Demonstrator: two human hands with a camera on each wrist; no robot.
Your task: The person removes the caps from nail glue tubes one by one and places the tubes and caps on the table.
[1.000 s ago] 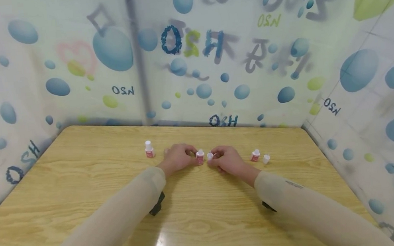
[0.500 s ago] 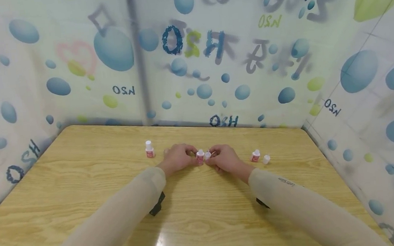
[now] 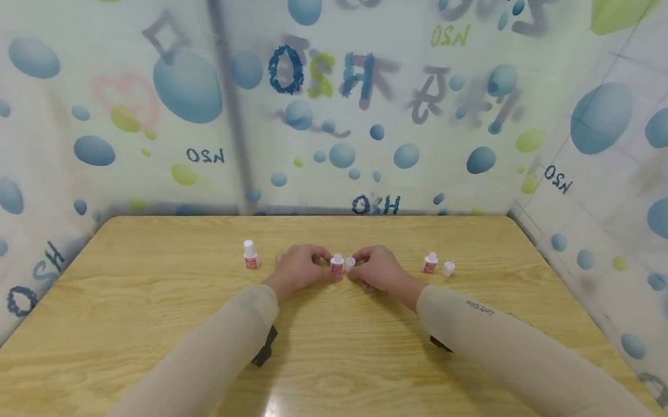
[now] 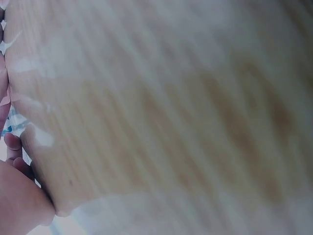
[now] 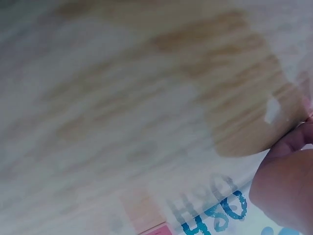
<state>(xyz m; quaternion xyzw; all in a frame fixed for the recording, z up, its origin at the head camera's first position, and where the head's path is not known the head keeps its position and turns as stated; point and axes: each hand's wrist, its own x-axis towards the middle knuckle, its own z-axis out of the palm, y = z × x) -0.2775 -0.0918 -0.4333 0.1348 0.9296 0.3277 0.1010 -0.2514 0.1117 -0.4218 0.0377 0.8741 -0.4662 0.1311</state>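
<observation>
The left hand (image 3: 302, 264) grips a bottle (image 3: 337, 266) just below the frame's centre. The right hand (image 3: 378, 268) pinches a cap (image 3: 350, 262) just to its right.

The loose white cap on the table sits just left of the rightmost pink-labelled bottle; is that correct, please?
Not quite: the loose white cap on the table sits just right of the rightmost pink-labelled bottle, as the head view shows.

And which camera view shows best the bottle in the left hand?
The head view: the bottle appears upright, its label visible. The wrist views show mostly blurred table; I cannot identify it clearly in either.
</observation>
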